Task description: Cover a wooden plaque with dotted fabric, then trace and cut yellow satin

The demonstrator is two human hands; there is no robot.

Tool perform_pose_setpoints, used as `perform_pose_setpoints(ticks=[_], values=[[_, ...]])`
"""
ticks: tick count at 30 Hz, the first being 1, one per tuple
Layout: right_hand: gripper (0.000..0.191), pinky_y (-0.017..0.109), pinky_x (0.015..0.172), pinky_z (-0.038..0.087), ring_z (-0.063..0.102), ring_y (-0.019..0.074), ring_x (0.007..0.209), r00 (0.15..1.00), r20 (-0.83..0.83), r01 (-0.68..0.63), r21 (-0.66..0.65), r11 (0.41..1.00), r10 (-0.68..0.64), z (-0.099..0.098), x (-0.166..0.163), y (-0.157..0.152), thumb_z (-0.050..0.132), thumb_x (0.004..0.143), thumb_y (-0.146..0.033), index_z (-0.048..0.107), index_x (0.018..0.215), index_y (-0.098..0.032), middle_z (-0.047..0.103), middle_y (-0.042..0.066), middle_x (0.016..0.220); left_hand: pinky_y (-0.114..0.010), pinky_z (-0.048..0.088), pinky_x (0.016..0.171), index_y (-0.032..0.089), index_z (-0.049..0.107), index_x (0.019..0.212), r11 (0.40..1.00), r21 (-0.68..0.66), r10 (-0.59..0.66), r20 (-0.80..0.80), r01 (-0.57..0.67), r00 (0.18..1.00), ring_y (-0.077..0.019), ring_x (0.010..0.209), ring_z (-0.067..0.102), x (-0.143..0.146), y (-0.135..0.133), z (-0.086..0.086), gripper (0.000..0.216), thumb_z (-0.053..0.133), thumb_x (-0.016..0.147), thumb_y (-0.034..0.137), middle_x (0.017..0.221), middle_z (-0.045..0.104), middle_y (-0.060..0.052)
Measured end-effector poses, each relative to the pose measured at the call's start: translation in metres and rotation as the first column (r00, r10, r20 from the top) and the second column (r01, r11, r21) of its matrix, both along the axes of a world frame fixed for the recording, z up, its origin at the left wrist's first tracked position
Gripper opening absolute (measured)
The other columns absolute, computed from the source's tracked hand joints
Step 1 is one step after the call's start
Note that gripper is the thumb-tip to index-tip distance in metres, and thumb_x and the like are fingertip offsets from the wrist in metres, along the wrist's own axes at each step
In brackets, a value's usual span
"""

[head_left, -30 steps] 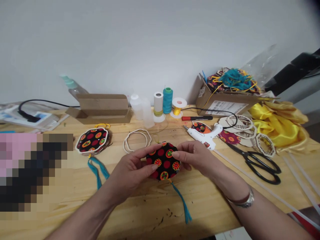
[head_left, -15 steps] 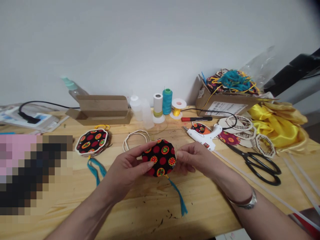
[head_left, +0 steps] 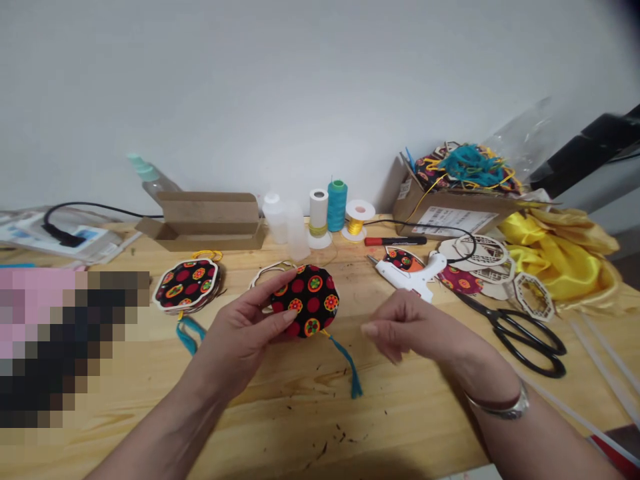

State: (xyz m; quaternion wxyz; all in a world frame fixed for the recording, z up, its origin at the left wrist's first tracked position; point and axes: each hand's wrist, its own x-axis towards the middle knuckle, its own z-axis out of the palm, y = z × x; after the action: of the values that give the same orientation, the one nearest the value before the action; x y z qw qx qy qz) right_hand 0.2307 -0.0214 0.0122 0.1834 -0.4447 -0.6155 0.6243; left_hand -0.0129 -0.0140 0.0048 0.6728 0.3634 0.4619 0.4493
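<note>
Left hand (head_left: 240, 337) pinches the patterned disc (head_left: 307, 300); box label (head_left: 453, 219) illegible.

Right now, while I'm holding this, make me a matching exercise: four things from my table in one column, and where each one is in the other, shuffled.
Things:
1. dotted fabric disc
2. glue gun
3. scissors
4. teal thread spool

Places:
A. standing upright at the back, near the wall
B. lying flat, off to the right of the right hand
C. gripped by the left hand
D. lying just beyond the right hand

Pairs: 1-C, 2-D, 3-B, 4-A.
</note>
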Motion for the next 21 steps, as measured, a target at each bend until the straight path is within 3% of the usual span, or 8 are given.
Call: perform_pose_setpoints(ticks=[2, 6, 8, 11, 15, 17, 21], values=[[0.048, 0.024, 0.045, 0.026, 0.038, 0.0069, 0.043, 0.993, -0.011, -0.119, -0.023, 0.993, 0.118, 0.000, -0.002, -0.001, 0.059, 0.082, -0.050, 0.057, 0.048, -0.016, 0.050, -0.002, 0.045, -0.029, 0.056, 0.084, 0.029, 0.068, 0.112, 1.000, 0.011, 0.012, -0.013, -0.012, 1.000, -0.0210, 0.101, 0.066, 0.000, 0.000, -0.001, 0.050, 0.079, 0.065, 0.017, 0.114, 0.070, -0.002], [0.029, 0.021, 0.045, 0.030, 0.045, 0.0067, 0.048, 0.979, -0.112, 0.164, -0.066, 0.984, -0.171, -0.005, -0.015, 0.000, 0.073, 0.071, -0.044, 0.070, 0.082, -0.017, 0.064, -0.002, 0.062, -0.030, 0.055, 0.085, 0.031, 0.067, 0.112, 0.999, 0.007, -0.038, -0.014, 0.038, 0.999, -0.0211, 0.103, 0.065, 0.002, -0.002, -0.004, 0.048, 0.077, 0.067, 0.017, 0.118, 0.069, 0.000], [0.037, 0.021, 0.048, 0.035, 0.052, 0.0080, 0.054, 0.956, -0.172, 0.217, -0.131, 0.967, -0.238, -0.008, -0.022, 0.001, 0.073, 0.072, -0.044, 0.069, 0.098, -0.018, 0.070, 0.001, 0.076, -0.033, 0.056, 0.085, 0.031, 0.066, 0.114, 0.995, -0.002, -0.095, -0.019, 0.095, 0.995, -0.0211, 0.100, 0.067, 0.004, -0.004, -0.005, 0.048, 0.075, 0.069, 0.017, 0.117, 0.069, 0.000], [0.044, 0.023, 0.059, 0.045, 0.063, 0.0129, 0.070, 0.950, -0.197, 0.208, -0.174, 0.963, -0.241, -0.015, -0.029, 0.001, 0.075, 0.071, -0.043, 0.065, 0.106, -0.018, 0.072, 0.005, 0.091, -0.037, 0.055, 0.085, 0.030, 0.066, 0.116, 0.988, -0.005, -0.156, -0.054, 0.156, 0.986, -0.0221, 0.095, 0.069, 0.006, -0.007, -0.006, 0.049, 0.075, 0.069, 0.019, 0.114, 0.071, -0.002], [0.065, 0.032, 0.076, 0.052, 0.066, 0.0192, 0.088, 0.923, -0.253, 0.252, -0.173, 0.952, -0.290, -0.023, -0.032, 0.001, 0.081, 0.064, -0.035, 0.053, 0.120, -0.018, 0.070, 0.007, 0.097, -0.038, 0.056, 0.083, 0.029, 0.066, 0.116, 0.979, -0.028, -0.201, -0.050, 0.200, 0.978, -0.0229, 0.091, 0.070, 0.006, -0.009, -0.008, 0.048, 0.075, 0.069, 0.020, 0.107, 0.073, -0.002], [0.066, 0.033, 0.077, 0.052, 0.066, 0.0192, 0.088, 0.918, -0.272, 0.253, -0.154, 0.955, -0.288, -0.024, -0.032, 0.001, 0.081, 0.064, -0.034, 0.052, 0.120, -0.018, 0.070, 0.007, 0.097, -0.037, 0.056, 0.082, 0.029, 0.066, 0.116, 0.969, -0.042, -0.246, -0.040, 0.244, 0.968, -0.0225, 0.089, 0.071, 0.006, -0.010, -0.008, 0.047, 0.074, 0.071, 0.020, 0.105, 0.074, -0.002], [0.041, 0.026, 0.066, 0.049, 0.063, 0.0133, 0.071, 0.924, -0.205, 0.301, -0.129, 0.945, -0.323, -0.019, -0.033, 0.003, 0.077, 0.067, -0.038, 0.063, 0.098, -0.015, 0.069, 0.004, 0.085, -0.033, 0.056, 0.081, 0.033, 0.068, 0.111, 0.942, -0.041, -0.334, -0.024, 0.332, 0.942, -0.0198, 0.088, 0.071, 0.007, -0.011, -0.006, 0.043, 0.071, 0.073, 0.015, 0.105, 0.074, 0.001]])
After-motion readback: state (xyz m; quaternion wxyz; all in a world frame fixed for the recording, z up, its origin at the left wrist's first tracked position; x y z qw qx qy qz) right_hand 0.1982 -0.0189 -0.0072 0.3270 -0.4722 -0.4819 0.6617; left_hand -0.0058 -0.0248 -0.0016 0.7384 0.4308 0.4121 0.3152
